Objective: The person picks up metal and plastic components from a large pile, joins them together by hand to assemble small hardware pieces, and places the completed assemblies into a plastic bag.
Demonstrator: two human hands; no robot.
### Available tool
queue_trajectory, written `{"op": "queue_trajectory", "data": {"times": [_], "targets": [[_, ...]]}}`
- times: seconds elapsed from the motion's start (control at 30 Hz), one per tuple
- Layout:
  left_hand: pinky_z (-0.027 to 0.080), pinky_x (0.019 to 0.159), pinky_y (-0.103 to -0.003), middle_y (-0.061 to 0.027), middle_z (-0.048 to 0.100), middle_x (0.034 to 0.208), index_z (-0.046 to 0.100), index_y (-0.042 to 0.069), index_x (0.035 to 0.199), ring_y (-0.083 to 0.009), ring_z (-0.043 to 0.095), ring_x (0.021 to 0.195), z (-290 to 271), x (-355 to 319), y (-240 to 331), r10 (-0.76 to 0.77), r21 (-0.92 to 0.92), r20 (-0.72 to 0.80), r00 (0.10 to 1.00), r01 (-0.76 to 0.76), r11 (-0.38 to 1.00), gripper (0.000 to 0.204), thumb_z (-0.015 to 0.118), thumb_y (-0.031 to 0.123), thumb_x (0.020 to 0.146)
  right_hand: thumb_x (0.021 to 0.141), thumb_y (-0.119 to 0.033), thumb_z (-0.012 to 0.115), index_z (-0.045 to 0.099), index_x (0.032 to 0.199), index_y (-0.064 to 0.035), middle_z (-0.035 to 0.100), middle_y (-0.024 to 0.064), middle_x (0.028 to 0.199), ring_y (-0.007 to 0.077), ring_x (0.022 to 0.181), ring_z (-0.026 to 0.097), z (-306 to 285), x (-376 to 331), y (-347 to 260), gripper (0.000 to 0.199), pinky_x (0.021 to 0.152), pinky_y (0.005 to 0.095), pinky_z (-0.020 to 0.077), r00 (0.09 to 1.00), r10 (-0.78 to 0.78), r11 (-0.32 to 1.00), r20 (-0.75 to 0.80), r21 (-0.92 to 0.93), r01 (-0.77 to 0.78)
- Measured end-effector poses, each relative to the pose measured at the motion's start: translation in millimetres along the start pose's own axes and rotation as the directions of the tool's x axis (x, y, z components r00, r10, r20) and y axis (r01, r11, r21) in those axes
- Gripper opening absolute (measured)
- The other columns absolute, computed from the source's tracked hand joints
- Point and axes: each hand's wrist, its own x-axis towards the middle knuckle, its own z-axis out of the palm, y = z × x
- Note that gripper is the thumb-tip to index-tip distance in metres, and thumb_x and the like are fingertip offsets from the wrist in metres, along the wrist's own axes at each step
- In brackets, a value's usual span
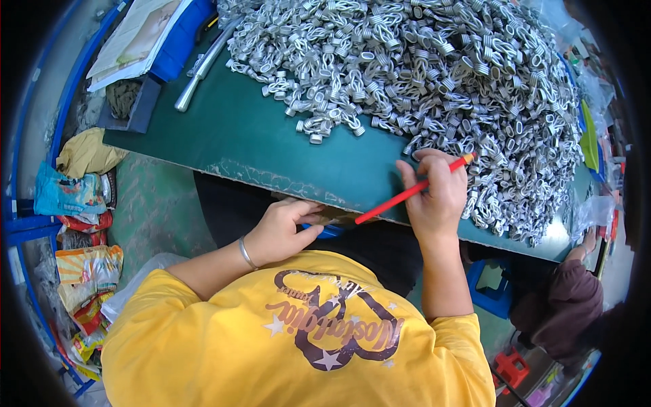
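A large heap of small silvery metal parts (407, 61), each with looped prongs and a ribbed collar, covers much of the green tabletop (271, 139). My right hand (437, 193) is closed round a slim red stick (393, 201) with an orange end, held slantwise over the table's front edge. Its fingertips reach the near border of the heap; whether they touch a part is hidden. At the front edge my left hand (281, 230) is curled, thumb below and fingers above, beside something brownish (333, 215). What lies in its grasp is hidden.
At the far left lie a metal tool with a long handle (190, 91), a blue bin (178, 44) with papers, and a grey box (129, 102). Colourful bags (78, 193) line the left floor. A co-worker's sleeve (573, 295) and a blue stool (489, 288) are at right.
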Motion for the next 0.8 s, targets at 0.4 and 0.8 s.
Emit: {"op": "queue_trajectory", "data": {"times": [0.4, 0.8], "targets": [[0.056, 0.066, -0.026, -0.0127, 0.064, 0.086, 0.06, -0.007, 0.098, -0.019, 0.068, 0.078, -11, 12, 31, 0.259, -0.153, 0.062, 0.964, -0.247, 0.957, 0.014, 0.057, -0.005, 0.084, 0.073, 0.009, 0.065, 0.044, 0.076, -0.0032, 0.06, 0.012, 0.08, 0.0208, 0.07, 0.061, 1, -6, -9, 0.024, 0.062, 0.0306, 0.0497, 0.965, 0.26, 0.828, -0.026, 0.52, -0.209], [0.055, 0.069, -0.024, -0.0113, 0.059, 0.094, 0.053, -0.006, 0.108, -0.0171, 0.065, 0.081, 1, 35, 42, 0.119, -0.535, -0.054, 0.991, -0.13, 0.835, 0.023, 0.057, -0.004, 0.086, 0.084, 0.008, 0.057, 0.039, 0.083, -0.0039, 0.06, 0.0163, 0.092, 0.017, 0.076, 0.065, -15, -16, -34, 0.021, 0.062, 0.0231, 0.055, 0.767, 0.378, -0.021, 0.518, 0.834, -0.552]]}}
